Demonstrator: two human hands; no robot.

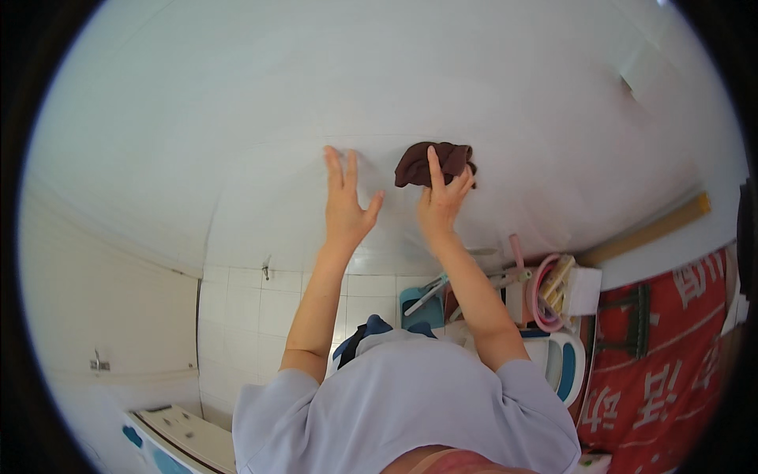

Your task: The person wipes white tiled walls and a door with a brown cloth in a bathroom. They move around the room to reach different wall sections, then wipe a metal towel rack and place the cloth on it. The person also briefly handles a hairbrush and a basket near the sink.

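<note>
A dark brown cloth (423, 166), bunched and folded, lies against a smooth white wall (355, 89). On it rests my right hand (443, 198), its index finger stretched over the folds and the other fingers curled at the cloth's right edge. To the left of the cloth is my left hand (349, 204), fingers spread, holding nothing; its fingertips are at or close to the wall. Both arms reach forward from my body. The palm sides of both hands are hidden.
Below right are a pink basin (546, 296) with packets, a white box (583, 290), a teal dustpan or bin (421, 308) and a red banner (651, 367) bearing writing. A brown strip (648, 231) leans at the right. A door with a metal latch (99, 362) is at left.
</note>
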